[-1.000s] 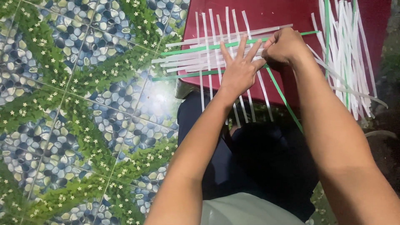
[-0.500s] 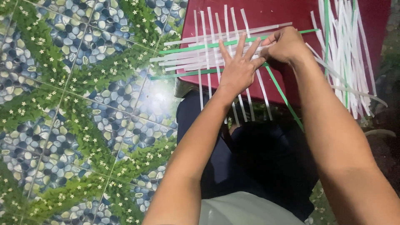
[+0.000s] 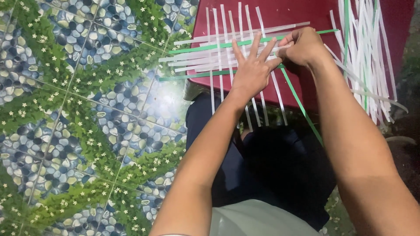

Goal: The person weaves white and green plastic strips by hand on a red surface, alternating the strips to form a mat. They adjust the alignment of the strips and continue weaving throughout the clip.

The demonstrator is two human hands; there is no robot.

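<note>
Woven strips (image 3: 227,54) on the red tabletop (image 3: 306,13).
I see my left hand (image 3: 253,70) flat, fingers apart, on the weave; my right hand (image 3: 304,46), beside it, pinches a green strip (image 3: 302,105) running toward me.

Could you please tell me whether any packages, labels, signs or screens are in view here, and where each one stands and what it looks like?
None are in view: no package, label, sign or screen.
What shows instead is a dark red board at the top, with woven white and green strips under the left hand and right hand.
A loose bundle of strips lies at the right.
The floor has a pebble-and-leaf pattern.
</note>
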